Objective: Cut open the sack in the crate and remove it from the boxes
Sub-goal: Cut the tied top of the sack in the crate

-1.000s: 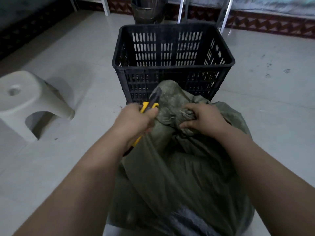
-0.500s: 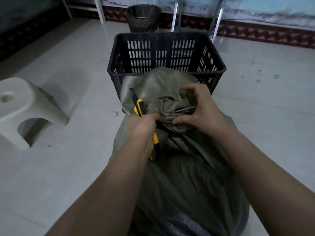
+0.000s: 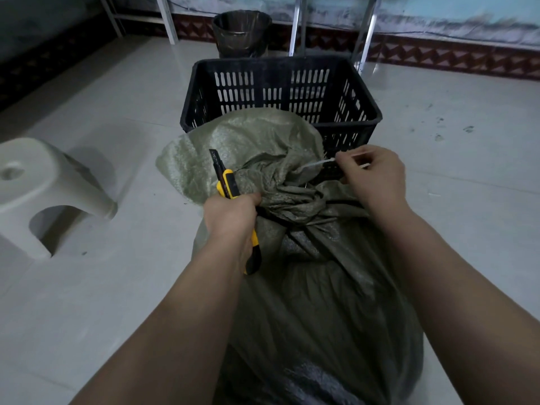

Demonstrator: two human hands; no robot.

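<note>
Tie [image 3: 320,162] pulled (R hand [image 3: 377,173]) | L hand [image 3: 230,217]: knife [image 3: 226,185] | sack [image 3: 263,135] laps crate [image 3: 377,119] rim

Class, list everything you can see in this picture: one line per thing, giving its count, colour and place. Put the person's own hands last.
sack: one, green woven, centre foreground, neck bunched
utility knife: one, yellow and black, blade out, at the sack's neck
tie string: one, white, running from the sack's neck
crate: one, black slotted plastic, behind the sack
stool: one, white, on the left
bin: one, dark, by the back wall
frame legs: four, pale, along the back
floor: pale tiles
left hand: grips the utility knife
right hand: pinches the tie string
</note>
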